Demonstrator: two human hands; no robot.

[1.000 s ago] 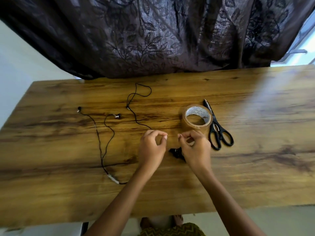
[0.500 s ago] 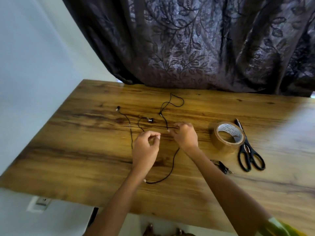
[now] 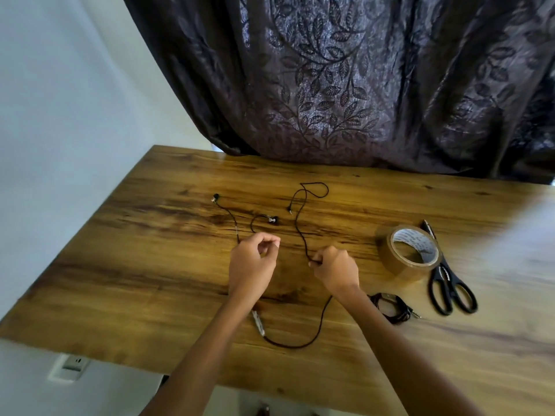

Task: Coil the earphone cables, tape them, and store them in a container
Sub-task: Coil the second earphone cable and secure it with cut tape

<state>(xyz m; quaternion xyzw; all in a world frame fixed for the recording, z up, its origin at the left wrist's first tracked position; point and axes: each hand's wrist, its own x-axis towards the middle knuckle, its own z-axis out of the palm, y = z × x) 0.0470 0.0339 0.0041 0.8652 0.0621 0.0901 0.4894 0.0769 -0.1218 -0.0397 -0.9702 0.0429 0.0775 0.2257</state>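
Note:
A black earphone cable lies uncoiled across the wooden table, its two earbuds and plug at the far side and a loop near the front edge. My right hand pinches this cable at its middle. My left hand hovers beside it with thumb and forefinger touching; whether anything is between them I cannot tell. A second earphone, coiled into a small bundle, lies on the table just right of my right forearm. A roll of brown tape stands to the right.
Black scissors lie right of the tape roll, with a pen behind them. A dark leaf-patterned curtain hangs along the table's far edge. A wall socket sits below the table's left front corner.
My right hand left the coiled bundle on the table, moved left and took hold of the loose cable. My head turned left, so the table shifted right in view.

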